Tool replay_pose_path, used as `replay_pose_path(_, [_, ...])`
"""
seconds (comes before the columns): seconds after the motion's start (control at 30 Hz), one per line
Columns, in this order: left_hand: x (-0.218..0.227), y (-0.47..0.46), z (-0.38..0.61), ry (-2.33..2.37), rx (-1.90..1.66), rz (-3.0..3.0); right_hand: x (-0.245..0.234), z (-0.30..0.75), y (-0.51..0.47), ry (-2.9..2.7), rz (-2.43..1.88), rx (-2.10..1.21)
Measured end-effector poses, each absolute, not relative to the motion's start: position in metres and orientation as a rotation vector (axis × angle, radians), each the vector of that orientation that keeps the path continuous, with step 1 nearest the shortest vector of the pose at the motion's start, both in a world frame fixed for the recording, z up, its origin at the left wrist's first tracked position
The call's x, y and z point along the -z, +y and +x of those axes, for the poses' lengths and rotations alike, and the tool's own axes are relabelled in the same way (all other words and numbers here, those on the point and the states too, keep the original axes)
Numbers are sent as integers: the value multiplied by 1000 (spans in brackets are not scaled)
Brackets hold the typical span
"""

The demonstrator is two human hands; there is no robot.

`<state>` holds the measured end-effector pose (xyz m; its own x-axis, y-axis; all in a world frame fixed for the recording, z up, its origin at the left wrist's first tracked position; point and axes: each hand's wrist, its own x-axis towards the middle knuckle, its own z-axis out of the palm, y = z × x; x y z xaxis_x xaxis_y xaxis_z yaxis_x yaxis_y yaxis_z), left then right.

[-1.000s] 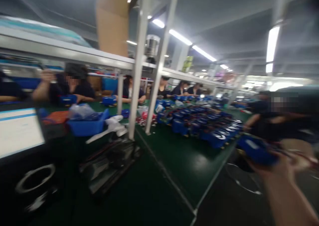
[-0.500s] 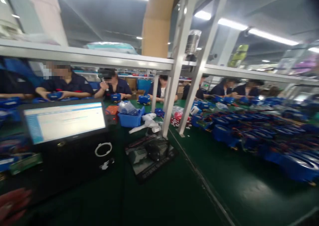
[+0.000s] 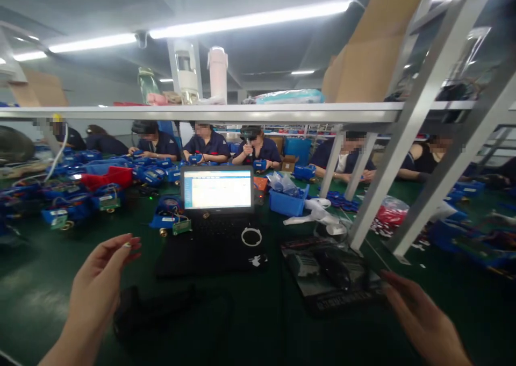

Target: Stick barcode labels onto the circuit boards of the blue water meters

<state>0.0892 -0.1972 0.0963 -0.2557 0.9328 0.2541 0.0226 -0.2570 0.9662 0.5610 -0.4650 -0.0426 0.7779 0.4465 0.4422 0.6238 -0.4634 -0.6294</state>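
My left hand (image 3: 99, 277) is raised over the green table, left of the laptop (image 3: 217, 191). Its fingers are curled, with the thumb against them; a tiny pale spot shows at the thumb tip, too small to name. Beside that wrist lies a black object (image 3: 149, 307) shaped like a handheld scanner, dim in shadow. My right hand (image 3: 423, 317) is slightly blurred, its fingers stretched out and holding nothing visible. It is beside the right edge of the mouse pad (image 3: 314, 301), on which a black mouse (image 3: 336, 269) rests. The laptop screen is lit.
A white ring (image 3: 251, 237) lies on the laptop. Blue housings with wires and circuit boards (image 3: 169, 215) crowd the left. A blue bin (image 3: 287, 202) holds plastic bags. Slanted metal posts (image 3: 411, 124) carry a shelf (image 3: 242, 113). Several co-workers sit across the table.
The view has swung left, so the laptop now sits near the middle. My left hand shows more fully and my right hand has come into view at the lower right.
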Motion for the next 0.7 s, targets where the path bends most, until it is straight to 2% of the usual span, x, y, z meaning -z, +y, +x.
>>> replay_pose_path(0.1, [-80, -170, 55, 1305, -1576, 1293, 51, 534, -404, -995, -2117, 140])
replay_pose_path(0.23, [-57, -136, 20, 1332, -1503, 1440, 73, 520, -359, -1106, -2189, 257])
replay_pose_path(0.43, [-38, -79, 24, 1378, -1466, 1813, 102, 541, -358, -1119, -2246, 366])
replay_pose_path(0.7, [-2, -36, 52, 1347, -1371, 2218, 103, 545, -356, -1110, -2301, 451])
